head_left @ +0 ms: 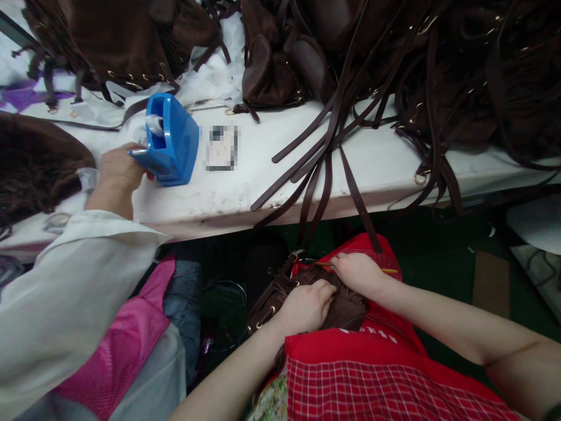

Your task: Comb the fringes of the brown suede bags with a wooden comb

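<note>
A dark brown bag (346,307) with brass eyelets and cords lies in my lap, against the red apron. My left hand (307,304) grips it from above, its fingers curled into the brown material. Just beyond, my right hand (357,272) is closed around a thin yellow stick (390,271), whose tapered back end pokes out behind the hand. The stick's front end reaches toward the bag's edge near a metal ring, but its tip is too small to make out. My right hand is very close to the fingers of my left.
Ahead is a white-covered table (245,193) with brown bags (272,70) piled along its back. Dark straps (324,134) hang over its front edge. At left, a co-worker's hand (120,169) is at a blue tape dispenser (175,140); a blurred-out flat object (221,149) lies beside it.
</note>
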`<state>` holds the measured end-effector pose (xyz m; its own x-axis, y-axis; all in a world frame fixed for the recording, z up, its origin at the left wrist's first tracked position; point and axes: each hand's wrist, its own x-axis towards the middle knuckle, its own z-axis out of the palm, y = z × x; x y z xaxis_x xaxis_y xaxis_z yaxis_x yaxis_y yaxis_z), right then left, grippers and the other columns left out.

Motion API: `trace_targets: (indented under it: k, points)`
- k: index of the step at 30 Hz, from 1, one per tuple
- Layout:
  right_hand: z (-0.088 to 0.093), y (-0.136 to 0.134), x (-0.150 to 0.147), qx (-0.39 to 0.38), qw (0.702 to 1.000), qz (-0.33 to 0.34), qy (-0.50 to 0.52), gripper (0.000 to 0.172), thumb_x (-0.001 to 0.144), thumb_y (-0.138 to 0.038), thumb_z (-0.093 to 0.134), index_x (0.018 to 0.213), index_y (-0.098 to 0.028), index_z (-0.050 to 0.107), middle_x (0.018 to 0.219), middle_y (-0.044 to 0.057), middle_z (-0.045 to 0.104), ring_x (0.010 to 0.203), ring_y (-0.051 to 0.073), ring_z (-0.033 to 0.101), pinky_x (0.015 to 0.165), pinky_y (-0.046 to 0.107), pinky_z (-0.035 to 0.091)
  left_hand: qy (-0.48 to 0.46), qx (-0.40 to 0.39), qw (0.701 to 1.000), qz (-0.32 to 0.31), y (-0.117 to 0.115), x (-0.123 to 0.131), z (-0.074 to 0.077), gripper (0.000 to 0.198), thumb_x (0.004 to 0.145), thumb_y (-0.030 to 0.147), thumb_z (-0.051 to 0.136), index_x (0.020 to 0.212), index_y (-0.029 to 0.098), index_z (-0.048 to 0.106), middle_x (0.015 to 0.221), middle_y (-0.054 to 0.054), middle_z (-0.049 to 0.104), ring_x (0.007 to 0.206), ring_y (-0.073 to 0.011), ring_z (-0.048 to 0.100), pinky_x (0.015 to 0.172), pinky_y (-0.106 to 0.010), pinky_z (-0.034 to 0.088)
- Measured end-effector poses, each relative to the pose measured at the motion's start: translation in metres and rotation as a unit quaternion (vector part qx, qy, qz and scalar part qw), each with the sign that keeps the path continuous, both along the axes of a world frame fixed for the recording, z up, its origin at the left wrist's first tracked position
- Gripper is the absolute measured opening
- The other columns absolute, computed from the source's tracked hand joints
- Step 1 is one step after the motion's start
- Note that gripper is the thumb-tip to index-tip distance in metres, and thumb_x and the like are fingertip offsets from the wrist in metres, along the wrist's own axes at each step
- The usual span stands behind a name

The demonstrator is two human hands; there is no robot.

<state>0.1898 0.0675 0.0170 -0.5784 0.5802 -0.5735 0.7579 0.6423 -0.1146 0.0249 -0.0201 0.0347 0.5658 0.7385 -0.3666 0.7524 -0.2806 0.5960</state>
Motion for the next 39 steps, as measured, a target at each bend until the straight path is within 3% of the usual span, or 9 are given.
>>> trace_targets:
  k: [8, 11, 13, 18, 22, 26, 31, 35, 39]
  points:
    - [-0.030, 0.013, 0.012, -0.016, 0.999, -0.038, 0.005, 0.030, 0.096, -0.030, 0.039, 0.100, -0.016, 0.066, 0.089, 0.012, 0.069, 0.081, 0.026, 0.066, 0.069, 0.034, 0.049, -0.005, 0.010, 1.000, 0.012, -0.003, 0.000, -0.004, 0.030, 0.093, 0.023, 0.036, 0.120, 0.022, 0.050, 0.113, -0.004, 0.060, 0.094, -0.0176, 0.062, 0.081, -0.030, 0.051]
    - [-0.032, 0.017, 0.015, 0.011, 0.997, -0.070, -0.011, 0.034, 0.098, -0.031, 0.035, 0.103, -0.013, 0.064, 0.094, 0.015, 0.068, 0.080, 0.027, 0.066, 0.067, 0.034, 0.048, -0.005, 0.010, 1.000, 0.016, -0.003, 0.000, -0.004, 0.030, 0.093, 0.023, 0.037, 0.120, 0.022, 0.050, 0.114, -0.003, 0.060, 0.094, -0.0178, 0.062, 0.081, -0.030, 0.051]
    - [-0.030, 0.017, 0.014, -0.002, 0.997, -0.072, 0.028, 0.034, 0.098, -0.034, 0.035, 0.104, -0.017, 0.064, 0.096, 0.012, 0.068, 0.083, 0.026, 0.065, 0.069, 0.032, 0.047, -0.004, 0.009, 1.000, 0.017, -0.003, 0.000, -0.003, 0.030, 0.093, 0.023, 0.037, 0.120, 0.022, 0.050, 0.115, -0.003, 0.060, 0.093, -0.0179, 0.062, 0.081, -0.030, 0.051]
    - [-0.030, 0.013, 0.006, -0.087, 0.989, -0.040, 0.112, 0.031, 0.097, -0.039, 0.040, 0.102, -0.025, 0.067, 0.095, 0.003, 0.070, 0.088, 0.021, 0.064, 0.070, 0.027, 0.044, 0.001, 0.010, 1.000, 0.009, -0.001, 0.001, -0.002, 0.030, 0.094, 0.023, 0.036, 0.120, 0.022, 0.050, 0.113, -0.004, 0.060, 0.092, -0.0182, 0.063, 0.079, -0.031, 0.051]
    - [-0.037, 0.012, -0.001, -0.055, 0.995, -0.009, 0.088, 0.031, 0.097, -0.039, 0.040, 0.107, -0.026, 0.066, 0.097, 0.005, 0.068, 0.085, 0.022, 0.064, 0.065, 0.027, 0.043, 0.006, 0.004, 1.000, 0.007, -0.001, 0.001, -0.002, 0.031, 0.094, 0.023, 0.035, 0.121, 0.021, 0.050, 0.113, -0.005, 0.060, 0.093, -0.0182, 0.062, 0.080, -0.031, 0.051]
    - [-0.031, 0.008, -0.004, -0.028, 0.996, 0.048, 0.073, 0.030, 0.097, -0.036, 0.039, 0.103, -0.022, 0.066, 0.088, 0.006, 0.066, 0.076, 0.021, 0.064, 0.062, 0.027, 0.043, 0.000, 0.010, 1.000, 0.016, -0.003, 0.000, -0.003, 0.031, 0.093, 0.022, 0.036, 0.120, 0.021, 0.052, 0.114, -0.005, 0.060, 0.093, -0.0186, 0.062, 0.080, -0.032, 0.052]
    - [-0.018, -0.007, 0.004, -0.016, 0.996, 0.082, 0.040, 0.020, 0.089, -0.014, 0.047, 0.100, -0.012, 0.064, 0.090, 0.012, 0.066, 0.077, 0.024, 0.065, 0.064, 0.030, 0.048, -0.026, 0.008, 0.999, 0.023, -0.006, -0.001, -0.006, 0.031, 0.093, 0.022, 0.037, 0.120, 0.022, 0.052, 0.113, -0.004, 0.061, 0.095, -0.0180, 0.062, 0.083, -0.031, 0.052]
    - [-0.019, -0.009, 0.009, -0.052, 0.998, 0.023, -0.001, 0.022, 0.088, -0.012, 0.046, 0.092, -0.012, 0.068, 0.086, 0.013, 0.069, 0.081, 0.025, 0.067, 0.068, 0.030, 0.051, -0.048, 0.005, 0.994, 0.097, -0.009, 0.000, -0.012, 0.034, 0.091, 0.027, 0.041, 0.123, 0.022, 0.050, 0.130, -0.006, 0.050, 0.105, -0.0183, 0.058, 0.093, -0.032, 0.049]
    - [-0.029, -0.002, 0.008, -0.054, 0.998, -0.017, -0.015, 0.026, 0.088, -0.011, 0.044, 0.092, -0.009, 0.069, 0.086, 0.016, 0.070, 0.085, 0.027, 0.067, 0.074, 0.033, 0.052, -0.001, -0.009, 0.979, 0.203, -0.012, -0.001, -0.018, 0.049, 0.085, 0.042, 0.051, 0.125, 0.015, 0.049, 0.139, -0.015, 0.039, 0.127, -0.0277, 0.042, 0.108, -0.042, 0.035]
